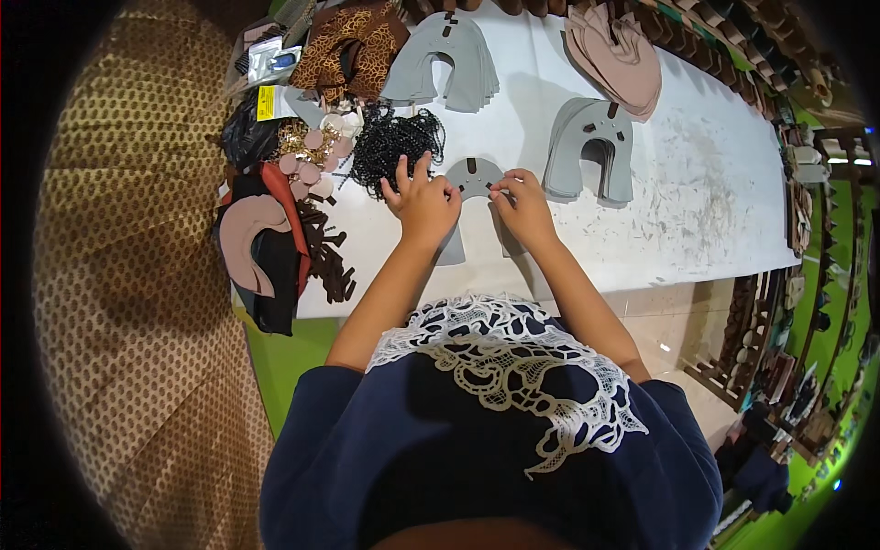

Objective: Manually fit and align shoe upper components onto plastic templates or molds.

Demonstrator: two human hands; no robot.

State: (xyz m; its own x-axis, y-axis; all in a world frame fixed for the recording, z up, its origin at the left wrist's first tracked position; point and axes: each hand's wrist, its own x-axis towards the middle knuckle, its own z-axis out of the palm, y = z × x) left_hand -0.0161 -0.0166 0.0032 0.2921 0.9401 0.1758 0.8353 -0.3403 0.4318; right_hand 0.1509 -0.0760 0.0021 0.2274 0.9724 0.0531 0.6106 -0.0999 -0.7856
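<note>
A flat grey U-shaped piece (483, 171) lies on the white table in front of me, its curved end pointing away and a dark brown tab at the top of the curve. On the left side of that curve, my left hand (427, 209) pinches with thumb and forefinger, its other fingers spread. My right hand (526, 213) pinches at the curve's right side, with its fingers bent. Small dark tabs show at both sets of fingertips, partly covered. Just beyond my left hand sits a heap of black beaded strands (396, 142).
Stacks of grey U-shaped pieces (412, 69) lie at the far side and right (570, 151), with pink curved pieces (612, 64) behind. Dark brown strips (332, 261), pink discs (310, 172) and a pink curved piece (246, 238) are at left. A white table (697, 202) extends rightward.
</note>
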